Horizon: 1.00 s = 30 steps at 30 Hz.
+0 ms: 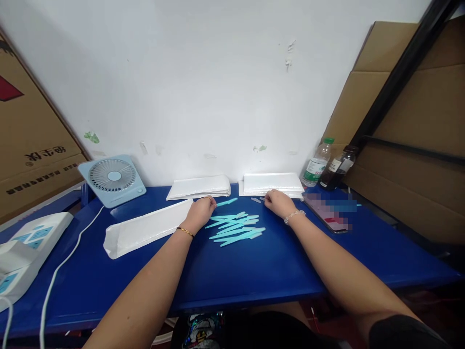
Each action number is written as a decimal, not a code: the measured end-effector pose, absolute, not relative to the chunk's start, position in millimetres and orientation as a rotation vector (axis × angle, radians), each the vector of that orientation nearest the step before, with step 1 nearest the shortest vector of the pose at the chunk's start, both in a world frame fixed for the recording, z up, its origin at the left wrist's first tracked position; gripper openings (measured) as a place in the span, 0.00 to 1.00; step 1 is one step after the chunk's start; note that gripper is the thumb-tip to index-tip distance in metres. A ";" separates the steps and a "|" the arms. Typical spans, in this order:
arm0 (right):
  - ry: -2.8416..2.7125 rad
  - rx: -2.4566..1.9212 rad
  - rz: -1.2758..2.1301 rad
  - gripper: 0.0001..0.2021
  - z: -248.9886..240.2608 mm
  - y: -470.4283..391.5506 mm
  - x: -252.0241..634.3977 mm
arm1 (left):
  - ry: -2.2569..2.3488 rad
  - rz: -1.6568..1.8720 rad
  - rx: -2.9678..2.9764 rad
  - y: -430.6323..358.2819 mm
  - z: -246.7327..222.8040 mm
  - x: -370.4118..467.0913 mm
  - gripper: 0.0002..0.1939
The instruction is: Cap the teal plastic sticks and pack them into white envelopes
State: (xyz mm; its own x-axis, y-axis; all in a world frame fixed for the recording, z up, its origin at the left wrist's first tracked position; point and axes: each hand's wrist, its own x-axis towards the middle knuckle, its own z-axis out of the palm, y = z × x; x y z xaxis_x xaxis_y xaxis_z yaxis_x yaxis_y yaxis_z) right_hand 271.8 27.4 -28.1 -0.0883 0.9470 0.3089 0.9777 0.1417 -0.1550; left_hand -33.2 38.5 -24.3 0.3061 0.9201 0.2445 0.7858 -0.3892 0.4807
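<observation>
Turquoise sticks [244,235] strewn between left hand [200,214], pinched on one, and right hand [279,202], fingers curled beside small translucent pieces [255,199], hold unclear.

My eyebrow razors [240,238] are turquoise against the deep blue tabletop [203,281]; my padded envelopes [148,230] are plain white. I wear a gold-and-black bracelet [186,231], a clear beaded bracelet [293,216] and a black sleeve [403,332]. My fan [115,177] is pale blue, my power strip [54,228] white with blue socket panels [42,231], the water bottle [316,165] green-capped.
</observation>
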 end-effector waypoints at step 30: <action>-1.559 -1.109 0.991 0.15 -1.8 -2.5 232.5 | 1.149 0.807 2.180 20.7 0.6 -26.9 0.09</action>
State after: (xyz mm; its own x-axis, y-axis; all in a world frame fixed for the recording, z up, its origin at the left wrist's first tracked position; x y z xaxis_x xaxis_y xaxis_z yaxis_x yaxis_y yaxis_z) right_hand 232.5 -2.5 -1.8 -0.1402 0.9615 0.2365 0.1943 0.2609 -0.9456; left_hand -26.9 20.7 0.6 0.4567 0.8527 0.2536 0.5282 -0.4893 0.6940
